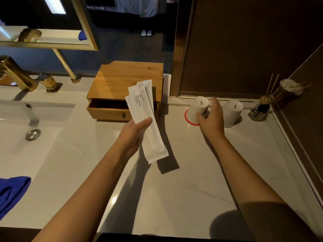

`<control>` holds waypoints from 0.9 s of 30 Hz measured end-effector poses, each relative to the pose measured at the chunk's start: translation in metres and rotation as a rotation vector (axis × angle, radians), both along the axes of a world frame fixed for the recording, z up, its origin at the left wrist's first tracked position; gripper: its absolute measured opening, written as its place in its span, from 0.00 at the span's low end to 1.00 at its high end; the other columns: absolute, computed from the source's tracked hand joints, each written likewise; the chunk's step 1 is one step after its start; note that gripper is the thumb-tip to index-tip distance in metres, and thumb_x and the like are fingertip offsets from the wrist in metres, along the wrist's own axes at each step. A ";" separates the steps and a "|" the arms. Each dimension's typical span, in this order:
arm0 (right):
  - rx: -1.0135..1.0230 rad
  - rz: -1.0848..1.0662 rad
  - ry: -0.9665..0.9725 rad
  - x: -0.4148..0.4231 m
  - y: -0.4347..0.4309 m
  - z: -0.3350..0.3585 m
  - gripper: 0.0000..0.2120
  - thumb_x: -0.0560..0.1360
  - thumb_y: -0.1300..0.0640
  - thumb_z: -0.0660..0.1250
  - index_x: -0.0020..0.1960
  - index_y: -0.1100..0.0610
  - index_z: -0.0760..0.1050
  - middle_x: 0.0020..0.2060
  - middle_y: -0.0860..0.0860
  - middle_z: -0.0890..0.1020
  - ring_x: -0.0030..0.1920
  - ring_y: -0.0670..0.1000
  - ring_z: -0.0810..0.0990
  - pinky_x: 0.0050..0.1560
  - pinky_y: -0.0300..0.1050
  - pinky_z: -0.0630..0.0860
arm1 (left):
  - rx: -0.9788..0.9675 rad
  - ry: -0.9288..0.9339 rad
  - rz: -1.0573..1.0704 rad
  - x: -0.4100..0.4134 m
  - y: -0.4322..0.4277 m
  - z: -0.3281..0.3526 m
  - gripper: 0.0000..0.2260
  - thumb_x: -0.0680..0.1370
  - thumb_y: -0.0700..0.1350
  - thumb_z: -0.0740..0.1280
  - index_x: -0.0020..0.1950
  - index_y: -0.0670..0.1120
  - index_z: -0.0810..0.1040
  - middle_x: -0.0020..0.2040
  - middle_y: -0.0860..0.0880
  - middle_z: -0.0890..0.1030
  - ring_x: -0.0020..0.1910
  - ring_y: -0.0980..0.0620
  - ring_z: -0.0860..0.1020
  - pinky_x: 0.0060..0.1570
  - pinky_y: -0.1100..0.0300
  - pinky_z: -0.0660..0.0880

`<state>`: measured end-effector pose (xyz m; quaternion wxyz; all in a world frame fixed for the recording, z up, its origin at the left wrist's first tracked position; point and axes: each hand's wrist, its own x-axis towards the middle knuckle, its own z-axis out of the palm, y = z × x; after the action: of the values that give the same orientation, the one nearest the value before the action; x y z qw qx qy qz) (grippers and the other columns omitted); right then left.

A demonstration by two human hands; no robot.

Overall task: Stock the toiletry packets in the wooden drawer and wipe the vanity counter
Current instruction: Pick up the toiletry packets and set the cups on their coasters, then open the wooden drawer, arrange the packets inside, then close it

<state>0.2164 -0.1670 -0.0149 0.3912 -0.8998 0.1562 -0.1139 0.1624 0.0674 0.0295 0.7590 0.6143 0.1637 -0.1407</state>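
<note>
— Pale vanity counter (174, 189), with the wooden drawer (108, 109) pulled open. Why?

— So the toiletry packets (146, 123) can drop in; the left hand (134, 135) clasps them fanned just before it.

— And the right hand (211, 117)?

— It curls around an upturned white cup (199, 109), probably shifting it. A blue cloth (12, 191) waits by the sink.

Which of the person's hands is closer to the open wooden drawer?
The left. The left hand holds white packets whose upper ends overlap the drawer in this view. The right hand is off to the drawer's right, resting on an upturned white cup.
</note>
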 end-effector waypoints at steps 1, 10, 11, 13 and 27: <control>-0.063 0.022 -0.039 -0.004 0.008 0.006 0.31 0.73 0.57 0.69 0.72 0.53 0.59 0.72 0.54 0.66 0.71 0.58 0.65 0.68 0.57 0.66 | -0.002 -0.003 0.016 0.001 0.004 0.003 0.18 0.75 0.45 0.67 0.63 0.52 0.68 0.52 0.48 0.76 0.52 0.47 0.78 0.40 0.54 0.79; -0.345 0.598 -0.065 -0.016 0.104 0.018 0.24 0.76 0.56 0.65 0.70 0.56 0.64 0.69 0.53 0.68 0.70 0.53 0.64 0.69 0.49 0.64 | 0.051 -0.024 0.185 -0.002 0.049 0.013 0.20 0.75 0.45 0.68 0.64 0.52 0.66 0.53 0.48 0.75 0.51 0.48 0.76 0.52 0.42 0.74; -0.358 0.628 -0.066 -0.013 0.113 0.018 0.24 0.76 0.56 0.65 0.70 0.56 0.64 0.69 0.53 0.69 0.70 0.53 0.64 0.69 0.49 0.64 | 0.049 -0.018 0.198 -0.004 0.053 0.013 0.21 0.75 0.45 0.68 0.65 0.52 0.66 0.53 0.48 0.75 0.50 0.49 0.76 0.52 0.43 0.74; -0.394 0.689 -0.056 -0.007 0.129 0.020 0.24 0.76 0.58 0.65 0.70 0.55 0.64 0.68 0.53 0.70 0.68 0.53 0.66 0.67 0.48 0.66 | 0.032 -0.007 0.215 -0.007 0.061 0.013 0.23 0.75 0.45 0.68 0.67 0.50 0.65 0.56 0.46 0.75 0.52 0.48 0.76 0.52 0.43 0.74; -0.431 0.615 0.036 0.021 0.169 0.013 0.11 0.78 0.51 0.60 0.50 0.57 0.77 0.47 0.55 0.81 0.50 0.56 0.76 0.53 0.50 0.71 | 0.077 -0.043 0.236 -0.016 0.094 0.010 0.16 0.76 0.46 0.67 0.61 0.53 0.67 0.50 0.49 0.75 0.50 0.48 0.77 0.49 0.47 0.76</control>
<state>0.2371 0.0023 -0.0016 0.2059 -0.9682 -0.1419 -0.0055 0.1468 0.1615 0.0397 0.7495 0.6222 0.2240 -0.0311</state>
